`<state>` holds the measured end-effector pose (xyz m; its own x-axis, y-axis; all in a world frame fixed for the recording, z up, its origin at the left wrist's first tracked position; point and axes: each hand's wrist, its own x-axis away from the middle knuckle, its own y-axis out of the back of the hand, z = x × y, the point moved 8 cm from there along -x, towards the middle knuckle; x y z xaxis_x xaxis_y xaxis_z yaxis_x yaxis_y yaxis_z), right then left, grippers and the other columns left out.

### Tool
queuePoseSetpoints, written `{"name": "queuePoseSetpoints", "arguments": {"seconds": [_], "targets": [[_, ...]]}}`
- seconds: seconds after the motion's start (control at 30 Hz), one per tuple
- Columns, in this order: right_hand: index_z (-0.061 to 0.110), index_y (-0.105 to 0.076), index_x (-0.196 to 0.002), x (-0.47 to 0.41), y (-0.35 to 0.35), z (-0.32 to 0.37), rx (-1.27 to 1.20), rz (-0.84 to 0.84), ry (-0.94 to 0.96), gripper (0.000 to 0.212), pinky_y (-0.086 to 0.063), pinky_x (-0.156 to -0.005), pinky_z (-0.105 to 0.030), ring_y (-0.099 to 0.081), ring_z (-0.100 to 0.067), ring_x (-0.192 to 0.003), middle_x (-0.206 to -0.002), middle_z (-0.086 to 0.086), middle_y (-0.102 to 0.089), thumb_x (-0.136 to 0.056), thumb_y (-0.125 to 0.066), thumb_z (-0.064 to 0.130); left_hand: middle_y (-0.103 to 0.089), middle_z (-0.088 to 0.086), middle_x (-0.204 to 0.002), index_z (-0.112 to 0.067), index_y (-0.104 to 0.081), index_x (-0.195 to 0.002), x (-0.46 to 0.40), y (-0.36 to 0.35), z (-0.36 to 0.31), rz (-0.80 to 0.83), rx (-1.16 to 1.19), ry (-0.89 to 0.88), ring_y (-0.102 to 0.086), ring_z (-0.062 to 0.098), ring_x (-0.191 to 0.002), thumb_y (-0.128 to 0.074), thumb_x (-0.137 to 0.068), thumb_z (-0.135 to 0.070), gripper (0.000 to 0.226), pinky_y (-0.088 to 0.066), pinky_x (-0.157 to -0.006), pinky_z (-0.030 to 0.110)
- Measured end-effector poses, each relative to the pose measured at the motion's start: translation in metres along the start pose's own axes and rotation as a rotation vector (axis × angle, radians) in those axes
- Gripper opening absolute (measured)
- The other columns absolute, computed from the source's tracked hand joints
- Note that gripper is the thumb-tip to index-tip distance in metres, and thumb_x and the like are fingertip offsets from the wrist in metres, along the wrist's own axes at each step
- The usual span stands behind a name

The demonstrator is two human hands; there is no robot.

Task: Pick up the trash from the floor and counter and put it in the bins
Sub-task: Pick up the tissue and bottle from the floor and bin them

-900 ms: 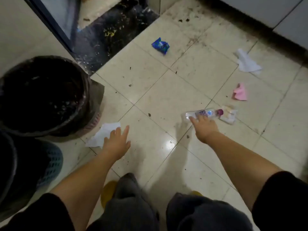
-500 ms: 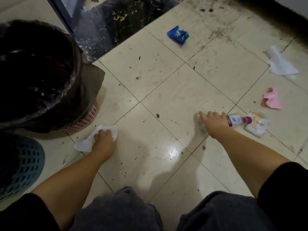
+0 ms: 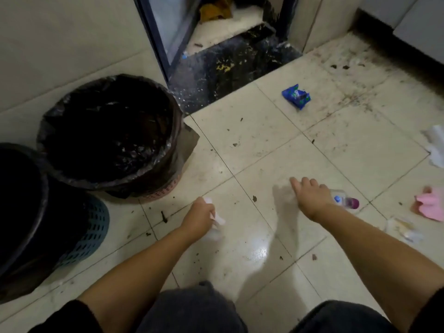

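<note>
My left hand (image 3: 200, 216) is closed around a crumpled white tissue (image 3: 217, 221), lifted just off the tiled floor to the right of the bins. My right hand (image 3: 311, 197) grips a small clear plastic bottle (image 3: 346, 200) with a purple cap, most of it hidden under my fingers. Two bins with black liners stand at the left: a pink basket bin (image 3: 165, 191) and a teal basket bin (image 3: 95, 234) nearer to me. On the floor lie a blue wrapper (image 3: 296, 96), a pink paper (image 3: 430, 206), a white paper (image 3: 436, 146) and a clear wrapper (image 3: 404, 230).
A dark doorway threshold (image 3: 230, 70) with a metal frame lies behind the bins. A dark cabinet base (image 3: 396, 51) runs along the far right. The tiles carry dirt specks. My knees in grey trousers (image 3: 192, 308) fill the bottom edge.
My left hand closed on the white tissue and lifted it off the floor. My right hand closed over the bottle and raised it. The view swung up and left toward the bins.
</note>
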<state>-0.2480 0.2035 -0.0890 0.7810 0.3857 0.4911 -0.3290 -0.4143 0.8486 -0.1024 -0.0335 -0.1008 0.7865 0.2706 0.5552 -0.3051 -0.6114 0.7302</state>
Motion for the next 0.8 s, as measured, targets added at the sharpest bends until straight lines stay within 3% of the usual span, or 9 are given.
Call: {"name": "queuePoseSetpoints", "arguments": {"seconds": [0.1, 0.23, 0.3, 0.4, 0.5, 0.63, 0.73, 0.8], "targets": [[0.018, -0.019, -0.143, -0.014, 0.073, 0.022, -0.043, -0.113, 0.05, 0.072, -0.046, -0.097, -0.042, -0.048, -0.03, -0.118, -0.132, -0.013, -0.046, -0.085, -0.062, 0.011, -0.045, 0.006, -0.116, -0.008, -0.06, -0.094, 0.024, 0.06, -0.057, -0.121, 0.054, -0.188, -0.049, 0.021, -0.104, -0.053, -0.089, -0.002, 0.011, -0.042, -0.091, 0.024], [0.017, -0.017, -0.146, -0.022, 0.162, 0.049, -0.137, -0.223, 0.088, 0.069, -0.044, -0.096, -0.044, -0.045, -0.032, -0.121, -0.135, -0.015, -0.043, -0.09, -0.056, 0.016, -0.036, -0.002, -0.097, -0.003, -0.065, -0.09, 0.073, 0.191, -0.095, -0.437, 0.075, -0.433, -0.042, 0.015, -0.091, -0.064, -0.079, 0.002, 0.012, -0.034, -0.076, 0.011], [0.018, -0.017, -0.146, -0.022, 0.189, 0.064, -0.163, -0.26, 0.107, 0.069, -0.045, -0.095, -0.043, -0.046, -0.032, -0.12, -0.136, -0.014, -0.044, -0.09, -0.056, 0.018, -0.037, 0.002, -0.094, 0.0, -0.065, -0.084, 0.088, 0.256, -0.083, -0.631, 0.103, -0.425, -0.04, 0.015, -0.086, -0.063, -0.074, 0.007, 0.013, -0.032, -0.073, 0.009], [0.019, -0.018, -0.146, -0.018, 0.203, 0.085, -0.177, -0.28, 0.142, 0.068, -0.045, -0.096, -0.043, -0.047, -0.031, -0.12, -0.136, -0.013, -0.044, -0.09, -0.055, 0.018, -0.037, 0.006, -0.092, 0.002, -0.065, -0.081, 0.078, 0.313, -0.034, -0.787, 0.112, -0.29, -0.046, 0.022, -0.09, -0.057, -0.074, 0.012, 0.015, -0.028, -0.069, 0.019], [0.019, -0.017, -0.147, -0.014, 0.205, 0.103, -0.169, -0.278, 0.159, 0.069, -0.044, -0.098, -0.041, -0.046, -0.03, -0.122, -0.138, -0.012, -0.043, -0.09, -0.057, 0.019, -0.044, 0.015, -0.104, 0.002, -0.064, -0.092, 0.042, 0.311, 0.019, -0.697, -0.007, -0.099, -0.049, 0.032, -0.104, -0.059, -0.078, 0.006, 0.016, -0.042, -0.085, 0.035], [0.019, -0.018, -0.146, -0.009, 0.201, 0.127, -0.133, -0.282, 0.182, 0.071, -0.044, -0.1, -0.039, -0.048, -0.028, -0.121, -0.137, -0.012, -0.044, -0.09, -0.06, 0.017, -0.037, 0.021, -0.131, 0.0, -0.058, -0.118, 0.0, 0.258, 0.065, -0.358, -0.215, 0.135, -0.044, 0.04, -0.117, -0.052, -0.091, -0.009, 0.029, -0.046, -0.098, 0.044], [0.02, -0.017, -0.147, -0.007, 0.199, 0.138, -0.118, -0.283, 0.198, 0.075, -0.045, -0.101, -0.04, -0.048, -0.027, -0.121, -0.138, -0.011, -0.045, -0.088, -0.063, 0.016, -0.027, 0.019, -0.145, -0.017, -0.046, -0.136, -0.014, 0.219, 0.088, -0.099, -0.153, 0.158, -0.04, 0.044, -0.124, -0.051, -0.091, -0.019, 0.046, -0.044, -0.103, 0.048], [0.021, -0.017, -0.147, -0.005, 0.205, 0.144, -0.108, -0.301, 0.21, 0.076, -0.045, -0.101, -0.04, -0.049, -0.027, -0.121, -0.138, -0.011, -0.045, -0.087, -0.064, 0.016, -0.026, 0.014, -0.15, -0.027, -0.036, -0.143, -0.009, 0.214, 0.091, -0.068, -0.097, 0.109, -0.039, 0.043, -0.127, -0.054, -0.088, -0.027, 0.058, -0.044, -0.103, 0.049]]}}
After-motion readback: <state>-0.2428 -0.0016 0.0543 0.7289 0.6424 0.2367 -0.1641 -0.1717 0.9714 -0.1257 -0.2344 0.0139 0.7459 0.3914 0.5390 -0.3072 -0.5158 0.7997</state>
